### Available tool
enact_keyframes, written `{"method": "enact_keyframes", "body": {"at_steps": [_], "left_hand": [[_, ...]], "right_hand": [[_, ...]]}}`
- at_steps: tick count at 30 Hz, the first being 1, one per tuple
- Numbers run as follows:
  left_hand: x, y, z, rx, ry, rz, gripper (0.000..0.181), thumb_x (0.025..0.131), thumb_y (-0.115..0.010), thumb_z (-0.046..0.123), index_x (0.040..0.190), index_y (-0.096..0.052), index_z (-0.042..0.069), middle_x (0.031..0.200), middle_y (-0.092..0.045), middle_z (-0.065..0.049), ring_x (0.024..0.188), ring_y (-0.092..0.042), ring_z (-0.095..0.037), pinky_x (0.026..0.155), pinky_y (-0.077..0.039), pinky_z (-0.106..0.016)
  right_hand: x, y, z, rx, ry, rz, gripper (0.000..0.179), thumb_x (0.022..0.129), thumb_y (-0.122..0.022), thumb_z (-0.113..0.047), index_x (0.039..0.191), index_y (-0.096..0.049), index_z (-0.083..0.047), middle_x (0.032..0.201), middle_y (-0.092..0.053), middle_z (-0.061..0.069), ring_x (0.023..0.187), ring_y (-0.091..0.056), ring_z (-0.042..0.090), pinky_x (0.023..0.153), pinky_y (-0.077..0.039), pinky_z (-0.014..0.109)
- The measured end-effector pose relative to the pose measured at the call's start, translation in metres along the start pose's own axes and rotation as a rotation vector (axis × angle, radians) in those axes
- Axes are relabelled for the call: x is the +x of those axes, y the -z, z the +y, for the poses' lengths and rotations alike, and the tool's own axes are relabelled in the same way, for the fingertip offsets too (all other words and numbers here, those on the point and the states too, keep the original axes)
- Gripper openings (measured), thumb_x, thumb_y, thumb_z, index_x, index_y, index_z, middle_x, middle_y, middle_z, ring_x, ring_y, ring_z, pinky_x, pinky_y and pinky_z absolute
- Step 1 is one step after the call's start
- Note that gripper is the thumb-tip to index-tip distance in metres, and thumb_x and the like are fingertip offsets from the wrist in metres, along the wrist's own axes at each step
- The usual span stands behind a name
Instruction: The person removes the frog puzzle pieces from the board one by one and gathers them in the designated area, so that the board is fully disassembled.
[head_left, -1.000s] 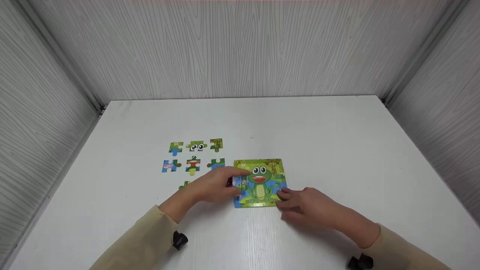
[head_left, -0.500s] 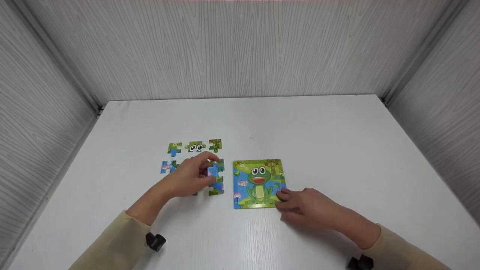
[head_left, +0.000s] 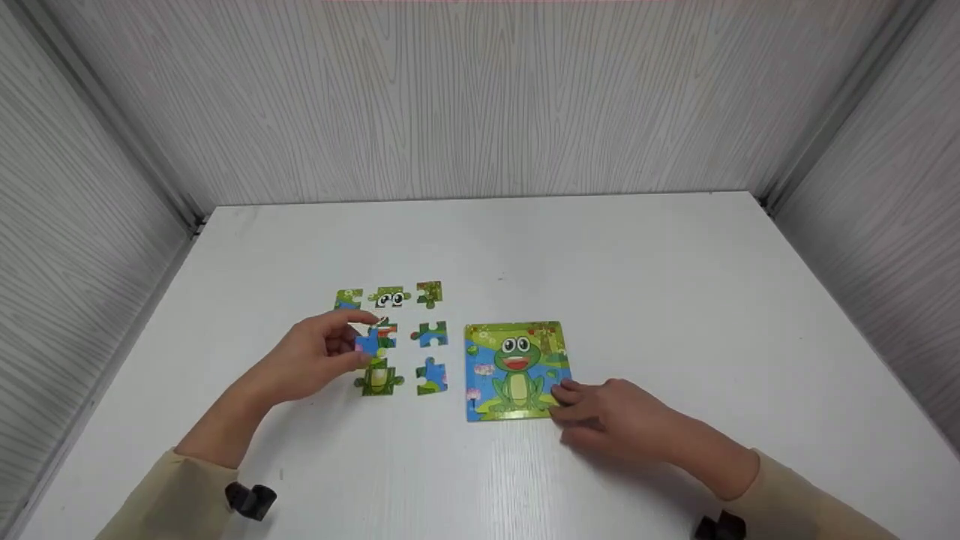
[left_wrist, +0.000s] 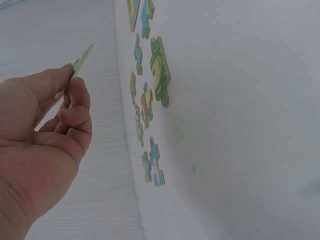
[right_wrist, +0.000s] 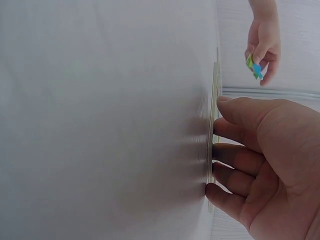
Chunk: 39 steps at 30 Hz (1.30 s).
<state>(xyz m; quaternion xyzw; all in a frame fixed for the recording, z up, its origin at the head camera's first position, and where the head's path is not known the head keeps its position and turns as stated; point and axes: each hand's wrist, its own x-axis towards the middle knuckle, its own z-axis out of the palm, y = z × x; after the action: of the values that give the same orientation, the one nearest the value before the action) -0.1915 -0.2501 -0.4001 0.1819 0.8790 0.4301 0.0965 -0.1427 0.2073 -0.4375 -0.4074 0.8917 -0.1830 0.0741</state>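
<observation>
My left hand (head_left: 304,356) pinches a jigsaw piece (head_left: 367,343) between thumb and forefinger, over the left side of the laid-out pieces. The piece is blue with pink and green, and in the left wrist view it is a thin tilted edge (left_wrist: 84,59) above the table. My right hand (head_left: 619,416) rests its fingertips along the lower right edge of a square frog puzzle board (head_left: 517,375), which lies flat. In the right wrist view thumb and fingers touch the rim of the board (right_wrist: 214,100).
Left of the board, loose jigsaw pieces lie in spaced rows: one with the eyes (head_left: 390,298), one with a belly (head_left: 379,381), a blue one (head_left: 433,376) and several others. My left hand hides part of the left column. Grey wood-grain panels (head_left: 480,97) wall the white table (head_left: 637,285).
My left hand has moved left from the board's left side to above the loose pieces, now carrying a piece. The lower right loose pieces have come into sight. The right hand stays at the board.
</observation>
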Motion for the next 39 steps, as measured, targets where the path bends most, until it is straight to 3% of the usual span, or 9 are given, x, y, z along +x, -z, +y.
{"method": "enact_keyframes", "body": {"at_steps": [5, 12, 19, 32, 39], "left_hand": [[-0.012, 0.009, -0.013, -0.018, 0.057, 0.025, 0.042, 0.098, -0.077, 0.011, 0.137, -0.062, 0.007, 0.100, -0.062, -0.010, 0.087, -0.059, -0.026, 0.072, -0.052, -0.024], [-0.025, 0.018, -0.028, 0.027, 0.128, 0.053, 0.044, 0.100, -0.075, 0.015, 0.141, -0.064, 0.005, 0.104, -0.063, -0.010, 0.091, -0.058, -0.026, 0.072, -0.053, -0.023], [-0.032, 0.024, -0.041, 0.075, 0.151, 0.049, 0.043, 0.100, -0.074, 0.015, 0.141, -0.066, 0.005, 0.105, -0.063, -0.009, 0.091, -0.055, -0.025, 0.071, -0.050, -0.024], [-0.029, 0.018, -0.058, 0.084, 0.242, 0.047, 0.043, 0.100, -0.074, 0.018, 0.141, -0.068, 0.008, 0.101, -0.060, -0.009, 0.091, -0.054, -0.025, 0.068, -0.047, -0.026], [-0.028, 0.015, -0.064, 0.111, 0.229, 0.049, 0.042, 0.100, -0.075, 0.019, 0.140, -0.068, 0.007, 0.099, -0.061, -0.007, 0.091, -0.054, -0.024, 0.069, -0.047, -0.026]], "right_hand": [[-0.001, 0.001, -0.002, 0.014, -0.019, -0.014, 0.034, 0.103, -0.071, -0.027, 0.135, -0.075, -0.017, 0.145, -0.063, 0.012, 0.135, -0.060, 0.030, 0.092, -0.055, 0.055], [0.000, 0.002, -0.002, 0.007, -0.031, -0.035, 0.035, 0.103, -0.071, -0.028, 0.136, -0.075, -0.017, 0.146, -0.062, 0.012, 0.136, -0.059, 0.030, 0.093, -0.055, 0.054], [0.000, 0.002, -0.002, 0.005, -0.046, -0.047, 0.035, 0.104, -0.070, -0.030, 0.136, -0.075, -0.018, 0.147, -0.061, 0.011, 0.137, -0.058, 0.029, 0.093, -0.055, 0.054], [0.000, 0.003, -0.002, -0.034, -0.009, -0.032, 0.033, 0.103, -0.070, -0.027, 0.135, -0.076, -0.018, 0.146, -0.063, 0.012, 0.135, -0.060, 0.030, 0.089, -0.056, 0.052], [0.000, 0.000, 0.000, -0.031, -0.022, -0.038, 0.036, 0.103, -0.070, -0.030, 0.136, -0.075, -0.017, 0.147, -0.061, 0.010, 0.137, -0.059, 0.029, 0.091, -0.055, 0.052]]}}
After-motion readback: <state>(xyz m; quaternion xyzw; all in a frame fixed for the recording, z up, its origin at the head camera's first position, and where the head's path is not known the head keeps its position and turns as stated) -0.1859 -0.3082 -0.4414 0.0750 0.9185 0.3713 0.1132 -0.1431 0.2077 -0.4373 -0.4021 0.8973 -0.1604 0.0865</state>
